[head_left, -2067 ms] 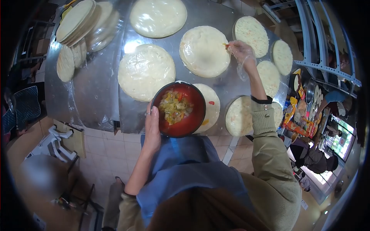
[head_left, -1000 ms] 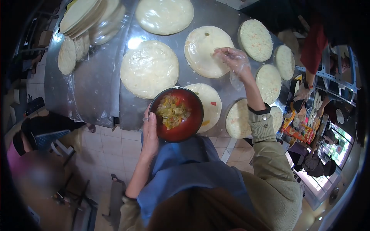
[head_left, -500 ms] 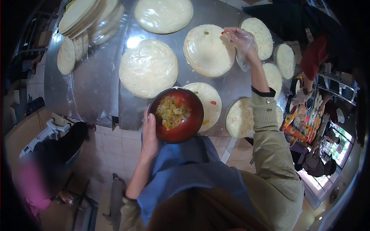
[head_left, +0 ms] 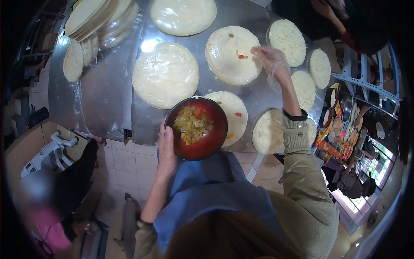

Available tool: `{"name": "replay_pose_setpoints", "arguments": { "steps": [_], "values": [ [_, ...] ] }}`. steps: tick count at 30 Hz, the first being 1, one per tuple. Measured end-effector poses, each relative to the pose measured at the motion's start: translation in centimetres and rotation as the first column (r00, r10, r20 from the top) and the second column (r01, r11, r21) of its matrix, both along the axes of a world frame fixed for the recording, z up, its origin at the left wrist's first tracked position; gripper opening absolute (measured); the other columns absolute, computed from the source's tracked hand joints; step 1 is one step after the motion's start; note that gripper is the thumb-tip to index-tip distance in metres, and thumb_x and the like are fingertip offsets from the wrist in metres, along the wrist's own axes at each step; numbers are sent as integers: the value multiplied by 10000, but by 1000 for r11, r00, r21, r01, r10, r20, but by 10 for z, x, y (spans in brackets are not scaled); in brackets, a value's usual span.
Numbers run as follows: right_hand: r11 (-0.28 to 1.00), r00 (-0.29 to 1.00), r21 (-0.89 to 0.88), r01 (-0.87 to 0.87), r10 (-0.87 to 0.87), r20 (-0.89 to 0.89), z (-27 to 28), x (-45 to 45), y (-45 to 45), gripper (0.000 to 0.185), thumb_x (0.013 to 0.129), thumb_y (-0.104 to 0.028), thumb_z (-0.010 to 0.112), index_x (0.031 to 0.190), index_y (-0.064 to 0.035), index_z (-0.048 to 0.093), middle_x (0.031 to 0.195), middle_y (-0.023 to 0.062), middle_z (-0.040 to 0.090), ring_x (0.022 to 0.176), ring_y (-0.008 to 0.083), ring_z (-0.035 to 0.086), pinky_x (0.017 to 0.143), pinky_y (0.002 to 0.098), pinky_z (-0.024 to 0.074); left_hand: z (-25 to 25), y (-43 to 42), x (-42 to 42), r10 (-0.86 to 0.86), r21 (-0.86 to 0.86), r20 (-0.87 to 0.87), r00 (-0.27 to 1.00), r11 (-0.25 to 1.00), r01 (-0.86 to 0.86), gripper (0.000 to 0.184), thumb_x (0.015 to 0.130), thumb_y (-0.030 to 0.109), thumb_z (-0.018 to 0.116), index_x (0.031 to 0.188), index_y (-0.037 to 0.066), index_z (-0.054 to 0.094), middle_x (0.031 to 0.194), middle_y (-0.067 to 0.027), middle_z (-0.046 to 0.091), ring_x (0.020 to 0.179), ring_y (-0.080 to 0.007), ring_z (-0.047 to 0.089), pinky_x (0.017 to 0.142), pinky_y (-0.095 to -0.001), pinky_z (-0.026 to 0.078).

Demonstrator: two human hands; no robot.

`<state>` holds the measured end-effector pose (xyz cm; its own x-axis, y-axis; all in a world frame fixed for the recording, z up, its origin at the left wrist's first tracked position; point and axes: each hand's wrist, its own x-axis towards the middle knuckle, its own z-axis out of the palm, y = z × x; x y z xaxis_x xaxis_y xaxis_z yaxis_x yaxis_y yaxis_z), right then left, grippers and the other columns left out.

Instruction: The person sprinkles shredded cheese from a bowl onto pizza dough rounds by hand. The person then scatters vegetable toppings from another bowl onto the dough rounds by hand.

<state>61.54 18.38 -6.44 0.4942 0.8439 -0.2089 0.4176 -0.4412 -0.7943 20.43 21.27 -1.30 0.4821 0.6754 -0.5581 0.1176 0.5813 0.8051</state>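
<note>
Left hand [head_left: 168, 151] clasps the bowl [head_left: 214, 137], which hides part of a pale round [head_left: 230, 123]; beyond the bowl, right hand [head_left: 274, 60], grip unclear!

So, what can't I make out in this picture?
All head view:
Left hand: partly hidden behind the bowl.
Pale round behind the bowl: partly covered by it.
Stack of pale rounds: cut off by top edge.
Chopped pieces in the bowl: too small to name.
</note>
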Motion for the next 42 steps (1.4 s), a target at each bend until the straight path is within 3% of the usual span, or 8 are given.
{"name": "replay_pose_setpoints", "arguments": {
  "steps": [11, 17, 23, 26, 29, 35, 40, 42],
  "values": [
    [970, 906, -237, 61, -153, -395, 16, 32, 30, 335, 914, -165, 542, 1234, -70, 574, 929, 6, 617, 745, 53, 529, 640, 198, 440, 0, -1, 2, -24, 13, 29, 999, 1000, 24, 564, 1016, 421, 313, 1367, -17, 368, 1365, -143, 448, 1248, -204, 455, 1059, -355, 360],
    [970, 951, -211, -121, 175, 256, 12, 29, 51, 322, 946, -230, 511, 1188, -37, 600, 942, 60, 656, 765, 146, 567, 713, 270, 471, -1, 3, 11, 1, -18, 54, 999, 1000, 0, 542, 1020, 403, 314, 1380, 0, 356, 1392, -125, 420, 1272, -191, 426, 1080, -355, 331],
    [970, 813, -156, -184, 239, 531, 12, 9, 57, 295, 953, -229, 484, 1101, -27, 639, 972, 160, 663, 826, 299, 588, 805, 340, 470, 5, 15, 40, 129, -32, 138, 982, 992, -126, 491, 1021, 353, 336, 1322, -27, 409, 1308, -126, 463, 1223, -182, 402, 1066, -309, 271],
    [897, 773, -316, -311, 432, 465, -1, 28, 62, 299, 942, -236, 499, 1117, -38, 639, 1026, 153, 653, 833, 315, 590, 822, 338, 468, 5, 20, 51, 141, -43, 166, 976, 990, -136, 507, 1014, 375, 354, 1325, -22, 407, 1310, -121, 459, 1219, -179, 405, 1062, -312, 283],
    [929, 749, -126, -348, 357, 558, 6, 22, 54, 288, 930, -221, 517, 1112, -38, 645, 1001, 141, 663, 794, 245, 588, 775, 313, 476, 6, 25, 59, 143, -55, 179, 973, 989, -135, 520, 1010, 391, 364, 1328, -18, 400, 1307, -125, 458, 1214, -180, 413, 1055, -314, 299],
    [991, 968, -128, -41, 71, 241, 83, -17, 47, 227, 923, -136, 534, 1099, -62, 658, 935, 127, 686, 768, 191, 654, 708, 304, 516, 6, 31, 73, 117, -53, 224, 968, 993, -108, 536, 1006, 402, 375, 1343, -15, 372, 1296, -138, 462, 1207, -186, 427, 1042, -315, 328],
    [960, 958, -8, -279, 279, 60, 123, -89, 16, 214, 903, -118, 568, 1084, -43, 654, 889, 115, 678, 761, 185, 655, 706, 322, 528, 4, 32, 85, 67, 44, 168, 984, 996, -75, 546, 1008, 389, 374, 1365, -22, 335, 1299, -166, 456, 1202, -204, 438, 1035, -319, 341],
    [866, 822, -83, -494, 496, 279, 107, -113, 2, 324, 856, -72, 577, 1176, -25, 571, 1036, 159, 631, 897, 276, 631, 802, 373, 512, 14, 31, 92, 26, 102, 110, 994, 994, -37, 547, 1009, 377, 376, 1372, -28, 321, 1300, -174, 454, 1198, -206, 443, 1031, -320, 346]
  ]
}}
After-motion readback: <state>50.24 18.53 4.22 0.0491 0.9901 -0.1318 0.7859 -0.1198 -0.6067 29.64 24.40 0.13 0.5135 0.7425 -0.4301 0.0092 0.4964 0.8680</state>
